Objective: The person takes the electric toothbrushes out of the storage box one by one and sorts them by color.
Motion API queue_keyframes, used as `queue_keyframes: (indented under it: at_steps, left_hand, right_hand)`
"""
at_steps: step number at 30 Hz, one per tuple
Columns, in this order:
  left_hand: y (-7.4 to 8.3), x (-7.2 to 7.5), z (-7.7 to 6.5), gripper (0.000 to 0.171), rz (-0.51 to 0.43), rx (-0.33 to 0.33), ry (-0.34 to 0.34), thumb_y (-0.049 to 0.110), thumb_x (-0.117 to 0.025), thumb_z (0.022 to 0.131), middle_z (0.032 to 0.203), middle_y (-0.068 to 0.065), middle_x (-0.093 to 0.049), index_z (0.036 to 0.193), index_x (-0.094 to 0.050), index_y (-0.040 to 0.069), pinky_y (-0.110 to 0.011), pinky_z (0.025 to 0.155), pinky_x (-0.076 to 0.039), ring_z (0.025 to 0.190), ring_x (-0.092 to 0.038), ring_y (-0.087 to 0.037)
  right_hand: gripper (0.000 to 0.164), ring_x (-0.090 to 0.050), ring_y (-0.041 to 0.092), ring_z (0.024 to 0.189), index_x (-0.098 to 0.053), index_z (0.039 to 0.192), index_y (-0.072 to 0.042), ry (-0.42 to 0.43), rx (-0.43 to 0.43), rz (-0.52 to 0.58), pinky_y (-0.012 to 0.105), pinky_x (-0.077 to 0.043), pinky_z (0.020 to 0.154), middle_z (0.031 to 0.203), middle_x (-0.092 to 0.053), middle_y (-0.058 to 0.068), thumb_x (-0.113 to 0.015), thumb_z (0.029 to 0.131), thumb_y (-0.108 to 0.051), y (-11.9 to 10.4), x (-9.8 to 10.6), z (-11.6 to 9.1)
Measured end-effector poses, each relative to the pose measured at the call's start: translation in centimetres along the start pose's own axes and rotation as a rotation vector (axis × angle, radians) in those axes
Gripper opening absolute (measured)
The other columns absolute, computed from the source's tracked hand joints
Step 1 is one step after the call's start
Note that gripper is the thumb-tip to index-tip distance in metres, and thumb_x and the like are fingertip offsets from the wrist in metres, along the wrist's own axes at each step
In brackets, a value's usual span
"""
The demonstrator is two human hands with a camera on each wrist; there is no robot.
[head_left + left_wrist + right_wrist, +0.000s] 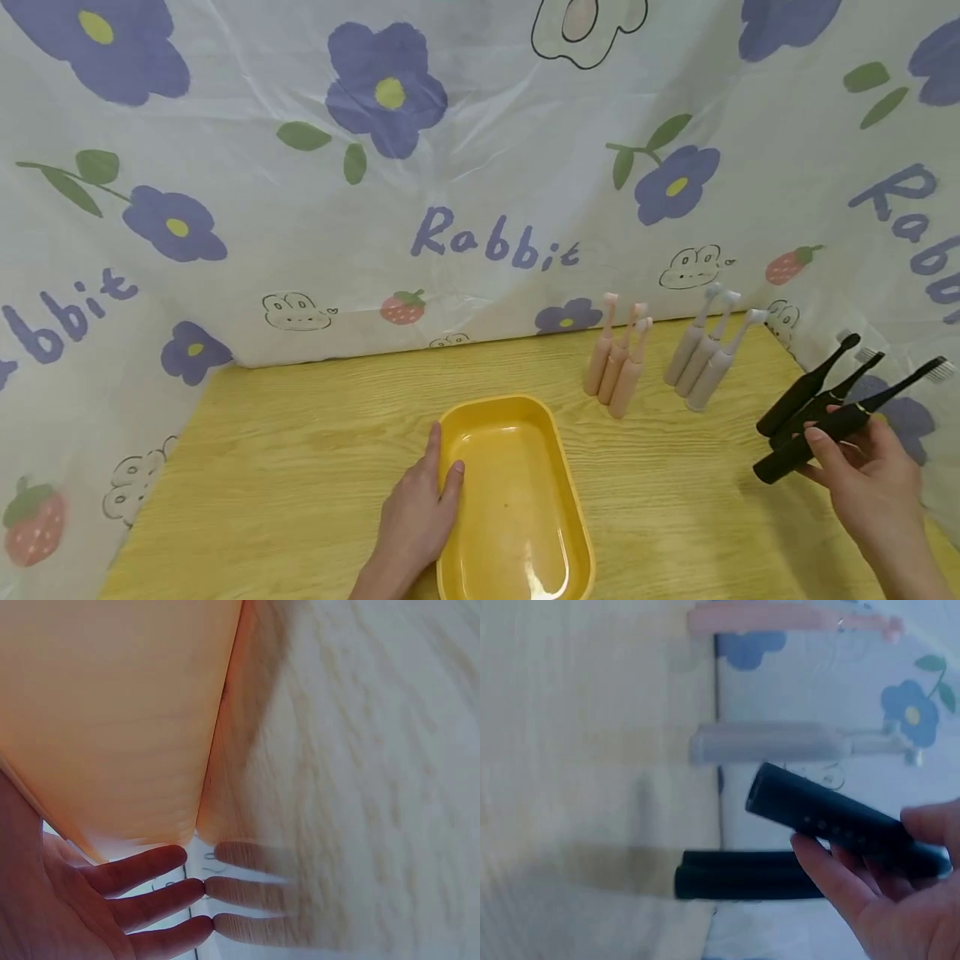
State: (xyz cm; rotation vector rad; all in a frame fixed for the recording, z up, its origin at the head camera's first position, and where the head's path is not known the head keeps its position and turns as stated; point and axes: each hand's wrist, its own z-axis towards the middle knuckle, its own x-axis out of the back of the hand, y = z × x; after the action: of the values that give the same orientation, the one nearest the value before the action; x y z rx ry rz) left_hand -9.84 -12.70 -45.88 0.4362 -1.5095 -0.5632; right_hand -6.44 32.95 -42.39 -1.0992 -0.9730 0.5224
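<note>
In the head view, my left hand (420,508) holds the left rim of a yellow tray (555,454), thumb over the rim, fingers along the outside. The left wrist view shows those fingers (154,870) fairly straight, tips near the wooden table beside the tray's wall (112,750). On the right, my right hand (873,483) grips a black electric toothbrush (832,425), thumb on one side and fingers on the other. It is tilted, bristles toward upper right. Two more black electric toothbrushes (802,392) stand upright just behind it; the right wrist view shows their handles (742,877) on the table.
Three pink electric toothbrushes (615,367) stand upright behind the tray to its right. Three grey ones (701,358) stand between them and the black ones. A flower-printed cloth (495,167) hangs along the back and sides of the wooden table (315,450).
</note>
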Motion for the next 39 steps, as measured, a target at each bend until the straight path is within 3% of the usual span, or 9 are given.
queue_keyframes:
  at_steps: [5,14,17,20,24,28,31,36,39]
  left_hand:
    - [-0.4,0.1,0.0,0.065,-0.001,0.005,0.0,0.036,-0.049,0.109,0.137,-0.025,-0.061,0.162,-0.029,0.004,-0.061,0.092,-0.052,0.12,-0.061,-0.044]
    - [-0.1,0.2,0.0,0.064,-0.016,-0.01,0.003,0.035,-0.051,0.108,0.136,-0.025,-0.062,0.161,-0.03,0.005,-0.061,0.09,-0.053,0.118,-0.063,-0.044]
    - [-0.1,0.1,0.0,0.064,-0.018,-0.021,0.002,0.036,-0.051,0.108,0.135,-0.024,-0.062,0.161,-0.03,0.005,-0.061,0.09,-0.053,0.118,-0.063,-0.044]
    - [-0.2,0.1,0.0,0.064,-0.01,-0.021,0.008,0.036,-0.05,0.108,0.135,-0.024,-0.063,0.161,-0.031,0.005,-0.06,0.09,-0.053,0.117,-0.064,-0.043]
    - [-0.2,0.1,0.0,0.064,-0.008,-0.021,0.01,0.035,-0.051,0.108,0.134,-0.024,-0.064,0.161,-0.031,0.005,-0.06,0.088,-0.054,0.116,-0.064,-0.043]
    - [-0.1,0.1,0.0,0.064,-0.012,-0.028,0.005,0.034,-0.052,0.108,0.132,-0.024,-0.064,0.161,-0.031,0.004,-0.059,0.087,-0.054,0.115,-0.065,-0.043]
    - [-0.1,0.1,0.0,0.064,-0.007,-0.032,0.009,0.035,-0.052,0.108,0.131,-0.024,-0.065,0.161,-0.032,0.004,-0.059,0.086,-0.055,0.114,-0.065,-0.043]
    - [-0.3,0.2,0.0,0.064,0.01,-0.028,0.018,0.034,-0.052,0.108,0.13,-0.025,-0.065,0.16,-0.032,0.003,-0.059,0.085,-0.055,0.113,-0.066,-0.043]
    - [-0.4,0.3,-0.1,0.064,0.009,-0.024,0.019,0.033,-0.052,0.108,0.131,-0.025,-0.065,0.16,-0.032,0.003,-0.058,0.086,-0.055,0.113,-0.066,-0.043]
  right_hand:
    - [0.041,-0.04,-0.014,0.076,-0.041,0.139,0.008,0.184,-0.183,-0.186,0.006,-0.045,0.05,0.122,-0.052,0.024,-0.05,0.107,-0.015,-0.2,-0.1,0.8]
    - [0.043,-0.034,-0.017,0.08,-0.05,0.137,0.009,0.416,-0.075,-0.363,0.01,-0.028,0.073,0.124,-0.056,0.03,-0.054,0.103,-0.017,2.2,-0.4,1.4]
    - [0.044,-0.061,0.019,0.097,-0.047,0.139,0.011,0.409,-0.071,-0.367,0.029,-0.045,0.089,0.128,-0.052,0.034,-0.051,0.105,-0.016,2.7,-0.6,1.5]
    - [0.044,-0.052,0.055,0.117,-0.045,0.139,0.013,0.385,-0.071,-0.362,0.057,-0.043,0.097,0.129,-0.051,0.038,-0.048,0.105,-0.015,3.0,-0.8,1.8]
    - [0.041,-0.054,0.054,0.114,-0.049,0.136,0.012,0.402,-0.051,-0.368,0.059,-0.041,0.095,0.124,-0.056,0.038,-0.049,0.104,-0.014,3.3,-0.9,2.0]
    - [0.042,-0.057,0.044,0.103,-0.053,0.137,0.01,0.428,-0.024,-0.391,0.029,-0.041,0.093,0.122,-0.061,0.035,-0.054,0.103,-0.015,3.4,-0.9,1.8]
    - [0.046,-0.057,0.046,0.106,-0.05,0.141,0.01,0.41,-0.031,-0.387,0.028,-0.039,0.104,0.125,-0.06,0.037,-0.055,0.103,-0.015,3.4,-0.9,1.7]
    - [0.048,-0.051,0.058,0.117,-0.045,0.143,0.012,0.355,-0.041,-0.361,0.052,-0.011,0.122,0.127,-0.055,0.042,-0.056,0.103,-0.012,3.0,-1.2,1.6]
    - [0.045,-0.052,0.059,0.116,-0.046,0.14,0.013,0.333,-0.042,-0.375,0.057,-0.016,0.12,0.125,-0.055,0.043,-0.054,0.104,-0.012,2.9,-1.3,1.7]
